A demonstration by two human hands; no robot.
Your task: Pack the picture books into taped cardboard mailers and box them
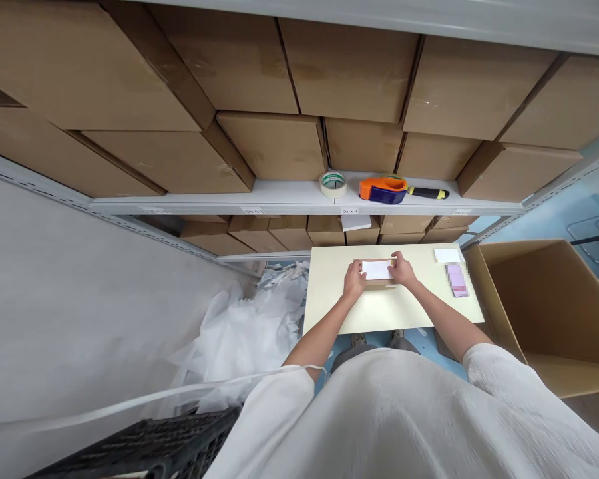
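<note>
A small brown cardboard box (378, 285) lies on the pale yellow table (332, 299), with a white label (377, 270) on its top. My left hand (354, 279) is closed at the left end of the label and box. At the right end my right hand (402, 269) is closed too, its fingers at the label's edge and a small yellow spot beside them. Toward the table's right side are a white card (447, 255) and a blurred purple item (456, 280).
Boxes (349, 66) fill the shelves ahead. A tape roll (333, 184) and an orange tape dispenser (383, 189) sit on the shelf edge (279, 199). White wrapping (244, 332) lies left, a black crate (164, 446) lower left, a large open carton (549, 299) right.
</note>
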